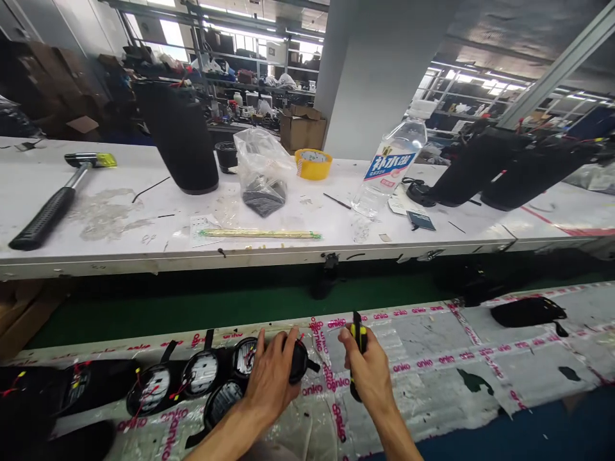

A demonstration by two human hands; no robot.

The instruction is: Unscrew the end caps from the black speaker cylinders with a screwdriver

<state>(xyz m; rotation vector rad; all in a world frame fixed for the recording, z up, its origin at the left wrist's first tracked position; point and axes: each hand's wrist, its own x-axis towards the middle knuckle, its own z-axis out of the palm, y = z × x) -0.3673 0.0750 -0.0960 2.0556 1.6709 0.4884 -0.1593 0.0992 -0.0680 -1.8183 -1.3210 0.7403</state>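
A: Doing what with right hand [371, 371]?

B: Clenching fingers round slim yellow-and-black tool [358, 331], holding it upright above taped plastic sheeting [416, 387]. Looking stiff, light; best holding by the handle.

A: Doing what with left hand [271, 374]?

B: Spreading fingers over black round-ended part [300, 362], lying on that sheeting beside similar units [200, 371]. Not making out whether gripping or just resting. Probably feeling soft-skinned, firm inside, lightish; best grasping round the sides, sparing fragile bits like red wires [180, 389].
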